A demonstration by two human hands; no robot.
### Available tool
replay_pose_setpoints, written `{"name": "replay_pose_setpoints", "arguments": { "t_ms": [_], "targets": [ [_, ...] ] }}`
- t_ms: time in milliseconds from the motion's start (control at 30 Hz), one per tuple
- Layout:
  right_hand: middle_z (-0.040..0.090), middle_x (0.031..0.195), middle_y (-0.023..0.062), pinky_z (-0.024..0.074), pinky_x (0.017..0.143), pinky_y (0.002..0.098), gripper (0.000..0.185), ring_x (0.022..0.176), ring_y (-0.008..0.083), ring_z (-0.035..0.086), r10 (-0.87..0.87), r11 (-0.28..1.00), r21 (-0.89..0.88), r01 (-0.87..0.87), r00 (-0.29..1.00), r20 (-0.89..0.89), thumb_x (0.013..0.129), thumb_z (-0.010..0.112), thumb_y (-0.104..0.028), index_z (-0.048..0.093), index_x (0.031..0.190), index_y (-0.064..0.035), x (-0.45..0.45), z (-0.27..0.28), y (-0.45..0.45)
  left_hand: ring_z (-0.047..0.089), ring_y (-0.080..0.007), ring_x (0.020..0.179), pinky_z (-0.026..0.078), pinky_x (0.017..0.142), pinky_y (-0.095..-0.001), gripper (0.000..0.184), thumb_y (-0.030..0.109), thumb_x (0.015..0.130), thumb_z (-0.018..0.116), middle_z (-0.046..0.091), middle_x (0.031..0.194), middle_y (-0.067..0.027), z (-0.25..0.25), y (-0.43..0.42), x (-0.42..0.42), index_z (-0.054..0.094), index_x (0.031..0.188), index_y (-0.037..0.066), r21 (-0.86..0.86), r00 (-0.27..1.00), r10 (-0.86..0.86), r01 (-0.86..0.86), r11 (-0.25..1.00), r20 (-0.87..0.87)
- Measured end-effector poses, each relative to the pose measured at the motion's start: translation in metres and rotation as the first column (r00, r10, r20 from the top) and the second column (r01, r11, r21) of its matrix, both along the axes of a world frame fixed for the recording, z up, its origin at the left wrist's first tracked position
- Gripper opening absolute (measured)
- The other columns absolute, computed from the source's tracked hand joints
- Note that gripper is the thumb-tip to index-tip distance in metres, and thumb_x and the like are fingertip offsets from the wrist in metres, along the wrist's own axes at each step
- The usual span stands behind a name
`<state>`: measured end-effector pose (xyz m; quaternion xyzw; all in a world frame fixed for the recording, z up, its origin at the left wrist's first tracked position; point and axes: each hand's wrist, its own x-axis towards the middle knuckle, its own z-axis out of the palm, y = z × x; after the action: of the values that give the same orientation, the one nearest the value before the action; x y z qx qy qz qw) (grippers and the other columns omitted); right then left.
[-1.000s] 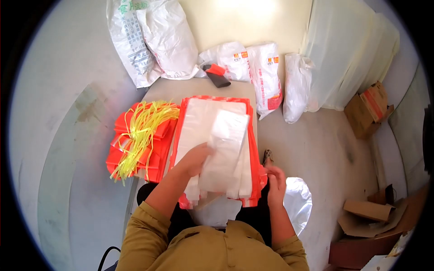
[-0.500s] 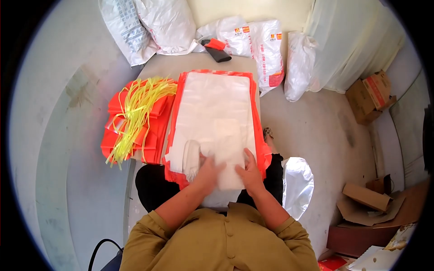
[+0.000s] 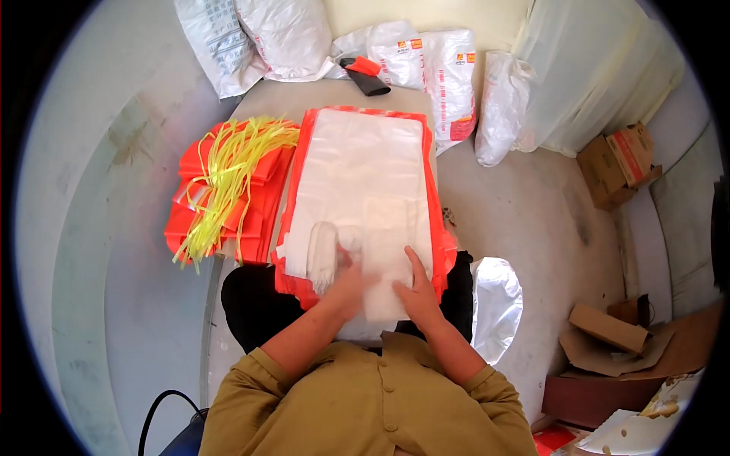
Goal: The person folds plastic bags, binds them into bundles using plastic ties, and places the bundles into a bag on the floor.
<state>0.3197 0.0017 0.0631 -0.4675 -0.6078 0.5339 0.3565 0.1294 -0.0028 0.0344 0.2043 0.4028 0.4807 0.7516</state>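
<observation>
A pale, folded strip that looks like thin cloth or film point(image 3: 386, 243) lies lengthwise on a stack of white plastic sheets point(image 3: 357, 159). My right hand point(image 3: 420, 296) rests at the strip's right edge, with thumb and index finger spread. At its left edge is my left hand point(image 3: 348, 292), smeared by motion, so its fingers are unclear. Left of that hand sits a rolled white bundle point(image 3: 322, 251) with a ragged lower end. Another small white piece point(image 3: 350, 237) shows between bundle and strip. Red-orange plastic point(image 3: 435, 205) borders the stack underneath.
Folded red-orange bags point(image 3: 262, 182) with yellow ties point(image 3: 228, 175) lie left of the stack. A black and red object point(image 3: 366, 80) is at the table's far end. White sacks point(image 3: 449, 83) stand beyond. Cardboard boxes point(image 3: 620, 167) and a silvery bag point(image 3: 496, 311) are at right.
My left hand has shifted slightly up and right along the strip, blurred in both frames. My right hand's fingers are a little more extended. The view has moved slightly.
</observation>
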Motion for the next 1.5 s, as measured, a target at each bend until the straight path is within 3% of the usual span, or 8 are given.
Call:
{"name": "replay_pose_setpoints", "arguments": {
  "t_ms": [400,500,600,767,1000,1133,1333,1500],
  "targets": [
    [0.053,0.154,0.0196,0.0387,0.119,0.0395,0.069,0.143,0.0318,0.05,0.043,0.996,0.07,-0.047,0.998,0.049,0.095,0.072,-0.014,0.044,0.158,-0.0053,-0.009,-0.006,0.044,0.066,-0.0184,0.119,0.057,0.099,-0.0401,0.047,0.004,0.103,0.06,0.065,0.137,-0.0075,0.02,-0.016,-0.028,0.05,0.148,0.007,0.135,0.99,-0.14,0.138,0.981,0.006],
    [0.058,0.147,0.012,0.0488,0.106,0.0313,0.063,0.128,0.0178,0.059,-0.062,0.978,0.198,0.058,0.998,0.014,0.097,0.066,0.001,0.047,0.156,-0.0039,-0.014,0.018,0.037,0.064,-0.0171,0.12,0.056,0.1,-0.04,0.048,0.008,0.103,0.061,0.064,0.137,-0.0058,0.041,-0.017,-0.029,0.049,0.15,0.008,0.246,0.992,-0.118,0.127,0.961,-0.051],
    [0.061,0.14,0.0183,0.0448,0.111,0.0368,0.054,0.13,0.0285,0.058,-0.211,0.95,0.206,0.236,0.968,-0.136,0.096,0.07,-0.011,0.056,0.148,-0.0054,-0.019,0.036,0.033,0.064,-0.0173,0.118,0.055,0.099,-0.0404,0.047,0.015,0.103,0.063,0.064,0.136,-0.0041,0.035,-0.018,-0.021,0.051,0.148,0.01,0.126,0.983,-0.127,0.144,0.982,-0.13],
    [0.053,0.15,0.02,0.0423,0.114,0.0413,0.055,0.138,0.0321,0.05,-0.311,0.924,0.315,0.217,0.906,0.286,0.093,0.071,-0.009,0.057,0.146,-0.0032,-0.004,0.034,0.053,0.065,-0.0181,0.111,0.057,0.095,-0.0413,0.039,0.022,0.102,0.066,0.066,0.131,-0.0028,-0.021,-0.013,0.004,0.059,0.14,0.013,-0.03,0.977,-0.118,0.115,0.993,-0.178],
    [0.041,0.164,0.0183,0.027,0.124,0.0545,0.052,0.153,0.0398,0.034,-0.284,0.631,0.735,-0.248,0.808,0.516,0.098,0.065,-0.021,0.057,0.147,-0.0047,0.001,0.04,0.058,0.065,-0.0181,0.107,0.058,0.094,-0.04,0.037,0.019,0.102,0.066,0.066,0.129,-0.0021,-0.013,-0.017,0.012,0.06,0.138,0.014,-0.12,0.993,-0.099,0.091,0.989,-0.064],
    [0.035,0.169,0.012,0.0189,0.127,0.0572,0.062,0.159,0.0354,0.026,0.033,0.771,0.276,-0.573,0.469,0.883,0.102,0.058,-0.032,0.046,0.157,-0.007,-0.019,0.039,0.074,0.065,-0.0179,0.107,0.058,0.093,-0.0394,0.039,0.018,0.102,0.065,0.065,0.13,-0.0026,-0.024,-0.021,0.017,0.058,0.14,0.013,-0.126,0.995,-0.066,0.057,0.99,-0.068],
    [0.032,0.17,0.0128,0.0161,0.128,0.0575,0.063,0.159,0.034,0.024,-0.345,0.62,0.763,-0.183,0.81,0.474,0.099,0.062,-0.031,0.046,0.156,-0.0077,-0.024,0.037,0.085,0.064,-0.018,0.109,0.058,0.094,-0.0401,0.038,0.018,0.103,0.063,0.065,0.13,-0.0029,-0.014,-0.023,0.019,0.058,0.141,0.012,-0.128,0.996,-0.049,0.038,0.991,-0.08],
    [0.032,0.17,0.013,0.015,0.127,0.0599,0.061,0.159,0.0374,0.022,-0.114,0.74,0.435,-0.513,0.542,0.833,0.101,0.061,-0.033,0.047,0.156,-0.0114,-0.029,0.028,0.104,0.064,-0.0181,0.109,0.058,0.095,-0.0402,0.039,0.017,0.103,0.063,0.065,0.13,-0.0033,-0.027,-0.023,0.019,0.057,0.142,0.013,-0.15,0.996,-0.078,0.07,0.986,-0.052]
  ]
}}
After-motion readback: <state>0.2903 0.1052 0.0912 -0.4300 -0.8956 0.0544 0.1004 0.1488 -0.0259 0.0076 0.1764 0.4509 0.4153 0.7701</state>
